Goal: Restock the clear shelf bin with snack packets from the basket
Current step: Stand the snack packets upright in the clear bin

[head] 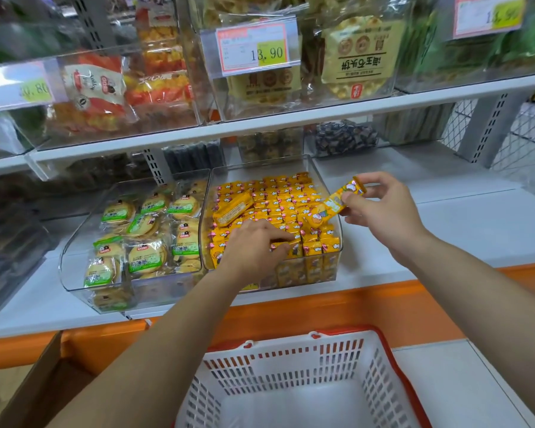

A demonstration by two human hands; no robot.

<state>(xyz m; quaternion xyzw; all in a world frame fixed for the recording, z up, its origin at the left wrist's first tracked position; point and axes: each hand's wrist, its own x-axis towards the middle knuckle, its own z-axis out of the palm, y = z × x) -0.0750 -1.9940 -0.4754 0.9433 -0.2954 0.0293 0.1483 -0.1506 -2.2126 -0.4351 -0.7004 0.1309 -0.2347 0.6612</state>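
Note:
The clear shelf bin (320, 177) on the lower shelf is packed with several rows of small yellow snack packets (278, 199). My left hand (254, 245) reaches into the front of the bin, its fingers curled on a yellow packet (286, 244) among the front rows. My right hand (383, 208) hovers over the bin's right edge and pinches a long yellow snack packet (342, 197) by its upper end. The white basket (380, 381) with a red rim stands below, in front of the shelf, and its visible floor is bare.
A second clear bin (74, 267) of round biscuit packs sits just left. The upper shelf (260, 126) carries more clear bins with price tags. Bare white shelf (445, 217) lies to the right. A cardboard box (44, 381) stands at the lower left, against the orange shelf front (291, 310).

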